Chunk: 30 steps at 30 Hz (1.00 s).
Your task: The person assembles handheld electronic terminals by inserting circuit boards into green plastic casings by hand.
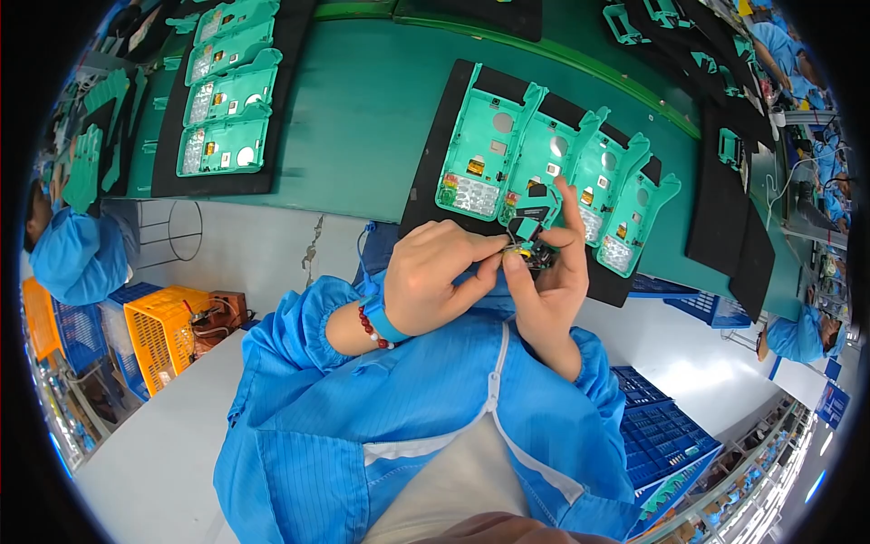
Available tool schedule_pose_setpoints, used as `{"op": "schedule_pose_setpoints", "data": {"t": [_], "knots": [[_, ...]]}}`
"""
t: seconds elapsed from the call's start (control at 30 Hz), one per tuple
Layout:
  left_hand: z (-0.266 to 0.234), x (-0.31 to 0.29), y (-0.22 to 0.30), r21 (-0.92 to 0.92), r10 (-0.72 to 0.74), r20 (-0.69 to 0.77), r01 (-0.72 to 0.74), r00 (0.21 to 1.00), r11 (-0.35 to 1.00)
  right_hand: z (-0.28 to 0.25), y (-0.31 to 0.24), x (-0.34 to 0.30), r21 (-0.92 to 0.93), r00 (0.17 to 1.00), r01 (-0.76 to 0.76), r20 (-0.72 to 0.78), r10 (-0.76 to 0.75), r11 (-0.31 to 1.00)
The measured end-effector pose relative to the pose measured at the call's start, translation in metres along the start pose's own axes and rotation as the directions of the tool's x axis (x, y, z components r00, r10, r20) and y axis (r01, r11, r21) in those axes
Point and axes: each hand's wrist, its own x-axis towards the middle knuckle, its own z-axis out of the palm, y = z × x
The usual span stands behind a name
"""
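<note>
In front of my chest, my right hand (555, 295) grips a small teal plastic part with black pieces (535, 218), its index finger pointing up alongside. Thin dark wires and a bit of yellow show by the thumb. My left hand (430, 276) meets it from the left, thumb and index pinched at the wires; what sits between these fingertips is too small to make out. Just beyond both hands, several teal plastic housings (485, 136) lie in a row on a black mat (421, 204), with clear bumpy windows and small amber patches inside.
A second black mat with several teal housings (222, 145) lies at the left of the green table (353, 109). More teal parts (625, 25) lie at the far right. Orange crates (163, 326) stand left, blue crates (657, 426) right. Co-workers in blue (82, 254) sit at both sides.
</note>
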Motion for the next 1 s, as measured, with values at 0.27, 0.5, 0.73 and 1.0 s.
{"op": "schedule_pose_setpoints", "data": {"t": [0.27,0.5,0.73,1.0], "knots": [[0.002,-0.004,0.001,0.001,0.065,0.015,-0.065,0.998,0.998,-0.003,0.005,0.001,-0.051,0.995,0.096,0.000,-0.096,0.994],[-0.001,0.000,0.000,0.059,0.184,0.024,-0.185,0.983,0.981,-0.006,0.008,0.000,-0.042,0.992,0.127,0.017,-0.127,0.991],[-0.017,0.018,-0.020,-0.778,-0.574,0.446,0.614,0.687,0.131,-0.037,-0.017,0.029,-0.176,0.926,0.255,0.327,-0.188,0.951],[-0.021,0.012,-0.028,0.012,-0.047,0.113,0.046,0.992,0.999,-0.049,-0.042,0.077,-0.277,0.901,0.265,0.413,-0.135,0.924]]}}
